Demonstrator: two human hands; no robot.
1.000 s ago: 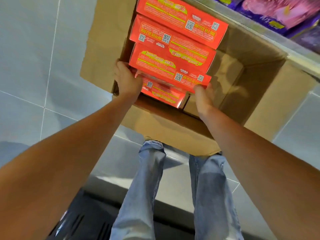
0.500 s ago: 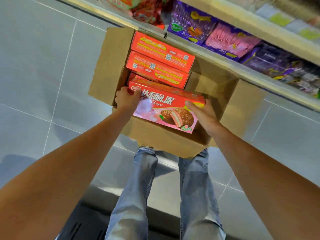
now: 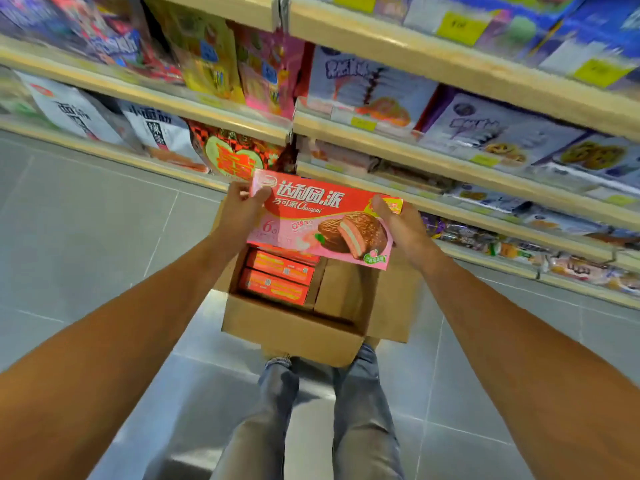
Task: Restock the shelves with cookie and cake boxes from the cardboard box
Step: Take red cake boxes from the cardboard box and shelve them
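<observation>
Hands first: our left hand (image 3: pixel 242 211) gripped the left end of the red and pink cake box (image 3: pixel 322 223), thumb laid over its front near the upper corner; our right hand (image 3: pixel 403 226) gripped the right end, thumb across the yellow corner patch; neither hand was free. We held the cake box face up and roughly level, in the air above the open cardboard box (image 3: pixel 294 327), touching nothing but our hands, its far edge towards the shelves (image 3: pixel 450 164); down in the cardboard box, on its left side, more orange-red boxes (image 3: pixel 277 277) stood packed on edge, at least two plainly showing, with bare cardboard to their right; the cardboard box sat on the grey tiled floor (image 3: pixel 86 220) just ahead of our legs (image 3: pixel 363 427). We judged the step in hand to be the carry from cardboard box to shelf, the pick done and the placing not yet begun; with stock left below, the restock looked far from over. The next move, as we read it, called for finding a row of like goods with a gap, though blur kept us from telling where one lay; then raising the cake box, turning its printed face outward, and sliding it in without knocking the neighbouring packs.
</observation>
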